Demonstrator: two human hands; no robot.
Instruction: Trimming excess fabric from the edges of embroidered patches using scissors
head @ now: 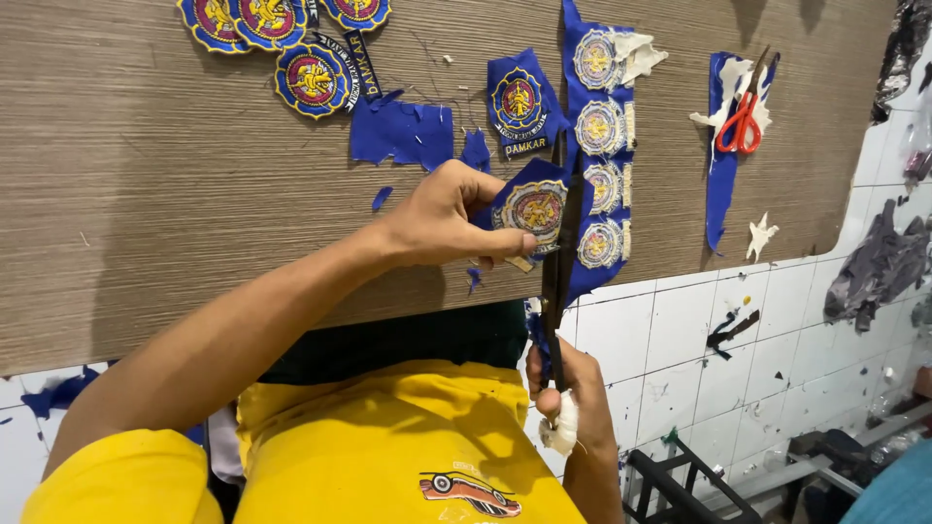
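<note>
Scissors [561, 243] gripped in right hand [573, 388] mid-cut; left hand [442, 218] pinches blue patch strip [597, 146]; finished patches [282, 39] beyond left hand, four uncut.

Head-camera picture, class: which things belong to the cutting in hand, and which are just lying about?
In use:
- left hand pinching round embroidered blue patch
- right hand working dark long-bladed scissors
- blue fabric strip of round patches

Lying about:
- orange-handled scissors
- blue cloth scraps
- finished round patches

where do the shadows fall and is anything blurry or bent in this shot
Head view: the left hand throws a soft shadow on the wooden board below the wrist; patches and scissors are sharp; the yellow shirt is slightly soft; floor tile lines curve near the right edge.
</note>
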